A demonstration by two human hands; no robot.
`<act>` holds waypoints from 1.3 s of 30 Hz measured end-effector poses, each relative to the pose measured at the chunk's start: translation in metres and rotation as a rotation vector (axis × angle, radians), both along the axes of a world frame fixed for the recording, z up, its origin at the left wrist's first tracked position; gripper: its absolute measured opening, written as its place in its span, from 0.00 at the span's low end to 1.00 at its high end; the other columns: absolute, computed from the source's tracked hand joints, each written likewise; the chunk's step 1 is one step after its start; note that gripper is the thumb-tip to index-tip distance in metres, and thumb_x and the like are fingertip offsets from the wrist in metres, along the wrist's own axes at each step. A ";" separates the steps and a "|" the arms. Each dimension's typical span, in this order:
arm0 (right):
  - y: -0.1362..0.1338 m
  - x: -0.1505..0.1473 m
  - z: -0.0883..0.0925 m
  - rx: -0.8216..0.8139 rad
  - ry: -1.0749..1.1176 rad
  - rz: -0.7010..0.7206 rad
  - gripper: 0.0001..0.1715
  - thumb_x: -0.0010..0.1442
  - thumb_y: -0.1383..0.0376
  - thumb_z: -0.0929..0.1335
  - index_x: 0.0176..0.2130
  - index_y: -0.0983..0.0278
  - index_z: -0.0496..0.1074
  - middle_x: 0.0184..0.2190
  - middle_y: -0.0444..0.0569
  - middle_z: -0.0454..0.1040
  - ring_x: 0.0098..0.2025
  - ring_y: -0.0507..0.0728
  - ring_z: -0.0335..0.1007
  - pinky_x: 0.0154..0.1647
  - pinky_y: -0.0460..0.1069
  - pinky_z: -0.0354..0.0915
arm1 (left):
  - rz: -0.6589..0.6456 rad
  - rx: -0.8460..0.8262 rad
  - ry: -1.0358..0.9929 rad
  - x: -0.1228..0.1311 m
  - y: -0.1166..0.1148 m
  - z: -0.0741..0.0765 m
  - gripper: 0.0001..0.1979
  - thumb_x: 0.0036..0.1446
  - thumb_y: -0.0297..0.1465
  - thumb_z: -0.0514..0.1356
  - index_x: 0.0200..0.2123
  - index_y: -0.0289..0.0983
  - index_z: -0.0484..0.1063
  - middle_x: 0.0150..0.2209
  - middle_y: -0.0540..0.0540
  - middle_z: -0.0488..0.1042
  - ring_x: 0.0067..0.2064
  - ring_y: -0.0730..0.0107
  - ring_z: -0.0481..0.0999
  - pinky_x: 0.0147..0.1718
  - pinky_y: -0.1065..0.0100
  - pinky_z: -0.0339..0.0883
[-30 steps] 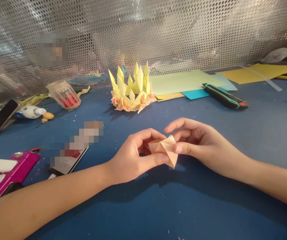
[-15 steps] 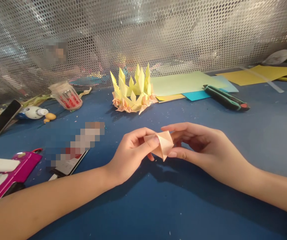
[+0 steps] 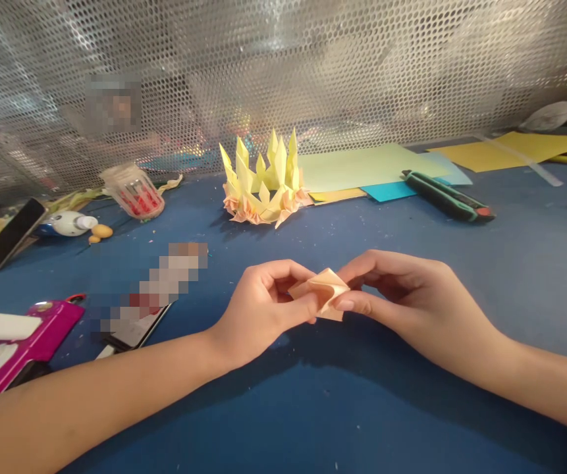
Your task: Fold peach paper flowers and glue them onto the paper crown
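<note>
No text, label, brand, number or sign can be read. The screen of the smartphone (image 3: 137, 332) is mostly covered by coarse pixel blocks, and no lettering can be made out on the white-and-blue bottle (image 3: 67, 223) or the utility knife (image 3: 446, 195).

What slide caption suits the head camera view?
Left hand and right hand hold folded peach paper; a spiky yellow-and-peach paper crown stands on the blue tabletop.

The camera (there is only one) sits on the head, facing forward and down across the table (image 3: 263, 421), the left hand (image 3: 256, 316) and right hand (image 3: 411, 303) near, the mesh screen (image 3: 342, 72) beyond.
</note>
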State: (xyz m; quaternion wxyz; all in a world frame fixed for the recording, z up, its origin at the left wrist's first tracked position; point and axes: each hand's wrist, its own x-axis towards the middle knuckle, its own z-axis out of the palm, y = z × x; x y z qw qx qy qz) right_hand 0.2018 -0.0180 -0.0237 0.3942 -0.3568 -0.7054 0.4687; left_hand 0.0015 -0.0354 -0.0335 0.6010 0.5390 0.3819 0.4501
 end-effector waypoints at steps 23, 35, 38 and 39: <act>-0.004 -0.002 -0.003 0.006 -0.153 -0.063 0.18 0.58 0.50 0.74 0.27 0.59 0.75 0.29 0.44 0.77 0.32 0.53 0.69 0.33 0.48 0.63 | 0.057 0.116 0.139 0.007 -0.013 0.001 0.06 0.60 0.32 0.67 0.41 0.43 0.83 0.37 0.54 0.86 0.39 0.71 0.85 0.40 0.78 0.76; -0.006 -0.003 -0.002 0.065 -0.115 -0.064 0.17 0.59 0.52 0.73 0.26 0.59 0.75 0.21 0.42 0.72 0.25 0.50 0.63 0.27 0.46 0.61 | 0.079 0.227 0.371 0.007 -0.015 0.002 0.21 0.59 0.30 0.66 0.56 0.40 0.76 0.36 0.49 0.86 0.39 0.65 0.85 0.44 0.68 0.76; -0.004 -0.002 -0.003 0.039 -0.072 -0.071 0.13 0.59 0.52 0.74 0.32 0.58 0.77 0.25 0.42 0.74 0.28 0.51 0.67 0.30 0.46 0.64 | 0.151 0.280 0.430 0.007 -0.013 0.004 0.12 0.58 0.30 0.67 0.46 0.41 0.81 0.36 0.48 0.84 0.38 0.67 0.82 0.40 0.69 0.74; -0.003 -0.002 -0.003 0.024 -0.057 -0.078 0.13 0.57 0.52 0.75 0.37 0.57 0.77 0.26 0.42 0.75 0.29 0.52 0.68 0.30 0.46 0.65 | 0.170 0.267 0.416 0.006 -0.012 0.004 0.07 0.58 0.30 0.67 0.41 0.40 0.82 0.36 0.48 0.84 0.38 0.67 0.81 0.39 0.70 0.73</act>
